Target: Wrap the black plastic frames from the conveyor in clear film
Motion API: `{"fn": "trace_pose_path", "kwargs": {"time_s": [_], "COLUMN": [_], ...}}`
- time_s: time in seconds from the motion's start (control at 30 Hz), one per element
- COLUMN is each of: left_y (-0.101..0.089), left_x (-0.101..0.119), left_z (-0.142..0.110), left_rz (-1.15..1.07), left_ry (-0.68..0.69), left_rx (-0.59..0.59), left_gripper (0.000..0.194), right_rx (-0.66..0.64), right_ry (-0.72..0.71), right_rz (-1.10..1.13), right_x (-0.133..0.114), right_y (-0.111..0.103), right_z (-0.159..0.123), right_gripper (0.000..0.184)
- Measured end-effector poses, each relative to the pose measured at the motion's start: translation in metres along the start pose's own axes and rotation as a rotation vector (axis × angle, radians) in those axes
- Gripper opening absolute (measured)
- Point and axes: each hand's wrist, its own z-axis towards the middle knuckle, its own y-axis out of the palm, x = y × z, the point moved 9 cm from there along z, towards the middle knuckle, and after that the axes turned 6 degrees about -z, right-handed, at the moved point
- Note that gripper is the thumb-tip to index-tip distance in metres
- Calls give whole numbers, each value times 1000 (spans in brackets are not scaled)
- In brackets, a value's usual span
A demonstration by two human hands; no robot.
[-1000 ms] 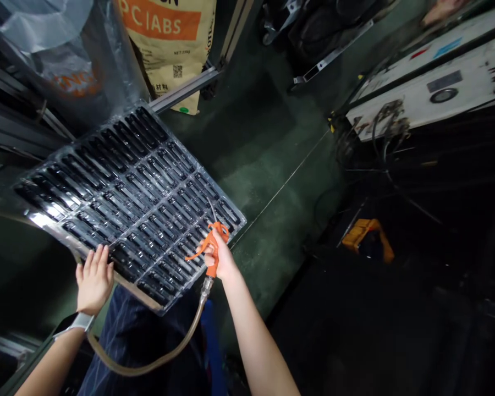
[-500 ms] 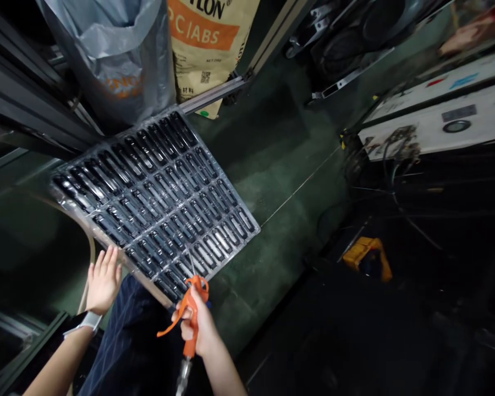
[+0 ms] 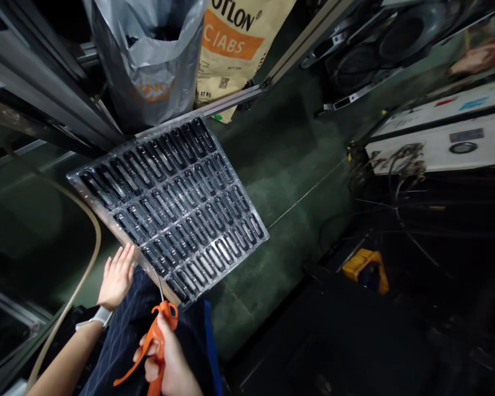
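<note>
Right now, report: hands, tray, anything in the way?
Right hand gripping air gun. Left hand at tray edge. Tray: rows of dark oblong shapes. Nozzle overlaps near edge in view.

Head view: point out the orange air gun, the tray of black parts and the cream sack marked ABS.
Orange air gun (image 3: 160,353), head view: on its grip.
Tray of black parts (image 3: 231,267), head view: on its lower rim.
Cream sack marked ABS (image 3: 234,46), head view: on its orange band.

"What's the count?"
"One tray (image 3: 114,209), four rows of dark parts (image 3: 162,155) in it; single pieces are hard to count."
"At the tray's near corner?"
"One orange air gun (image 3: 157,331)."
"Left of the tray?"
"One hose (image 3: 99,239)."
"Beyond it?"
"Two: one grey bag (image 3: 157,82), one cream sack (image 3: 233,47)."
</note>
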Motion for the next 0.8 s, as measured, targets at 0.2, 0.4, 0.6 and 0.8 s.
{"fn": "trace_pose_path", "kwargs": {"time_s": [0.2,0.4,0.6,0.8], "left_y": [3,4,5,6], "left_x": [-6,-9,-10,-11], "left_z": [-1,0,0,-1], "left_rz": [-46,-83,-90,-80], "left_ry": [26,27,19,43], "left_rx": [-32,-81,-94,-80], "left_gripper": [54,54,54,53], "right_rx": [-68,-113,-83,13], "right_ry": [-2,-97,-184,-327], "right_rz": [-66,-137,-132,-96], "right_x": [-19,-70,-124,-192], "right_y": [38,70,60,24], "right_z": [9,12,-2,-22], "right_gripper": [73,69,66,62]}}
